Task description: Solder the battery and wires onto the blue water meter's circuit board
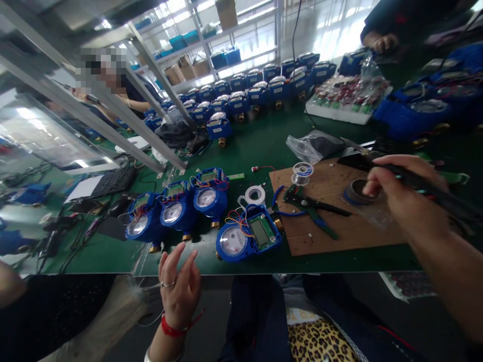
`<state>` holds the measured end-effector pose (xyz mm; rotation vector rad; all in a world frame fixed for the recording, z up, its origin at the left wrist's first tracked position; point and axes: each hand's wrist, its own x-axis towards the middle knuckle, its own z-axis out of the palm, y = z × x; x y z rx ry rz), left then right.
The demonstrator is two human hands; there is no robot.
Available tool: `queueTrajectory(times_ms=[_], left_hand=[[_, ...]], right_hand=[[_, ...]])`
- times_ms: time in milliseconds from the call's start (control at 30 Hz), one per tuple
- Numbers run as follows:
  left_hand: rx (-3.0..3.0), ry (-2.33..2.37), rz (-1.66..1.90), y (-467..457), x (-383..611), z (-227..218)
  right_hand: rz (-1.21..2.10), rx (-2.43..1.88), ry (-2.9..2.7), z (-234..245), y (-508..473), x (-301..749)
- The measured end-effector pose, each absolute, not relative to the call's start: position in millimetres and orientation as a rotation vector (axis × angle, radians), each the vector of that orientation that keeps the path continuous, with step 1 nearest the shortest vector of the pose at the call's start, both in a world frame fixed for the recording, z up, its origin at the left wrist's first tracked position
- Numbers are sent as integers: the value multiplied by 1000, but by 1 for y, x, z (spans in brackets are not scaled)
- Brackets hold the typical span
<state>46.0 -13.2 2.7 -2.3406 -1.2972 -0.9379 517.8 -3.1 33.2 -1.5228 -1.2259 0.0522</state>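
Note:
My left hand (pixel 180 289) hovers at the near edge of the green table (pixel 264 141), fingers loosely spread and holding nothing; it wears a ring and a red wrist cord. Just beyond it lies a blue water meter (pixel 247 236) with its cover open and coloured wires showing. My right hand (pixel 405 193) is closed round a black soldering iron (pixel 377 166) held over a brown cardboard sheet (pixel 332 221). Beneath that hand sits a roll of dark tape (pixel 356 192). Three more blue meters (pixel 175 208) stand to the left.
On the cardboard lie black-and-green pliers (pixel 315 207) and a solder spool (pixel 302 172); a white tape roll (pixel 255 195) lies beside it. Rows of blue meters (pixel 256 93) fill the far table. A keyboard (pixel 111 182) sits left. Other people work at the back left and top right.

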Motion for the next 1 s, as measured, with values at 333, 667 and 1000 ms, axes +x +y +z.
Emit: queueTrajectory(times_ms=[333,667,1000], left_hand=[[-2319,-1352,-960,-33,42,-1],[-2282,-1320,-962,-37,43,9],[-2452,-1186,-1018,-21,80,53]], right_hand=[[88,-1457,-1861,0,94,514],[33,-1422,-2051,-25,130,507],[-254,-1414,-1796,82,109,510]])
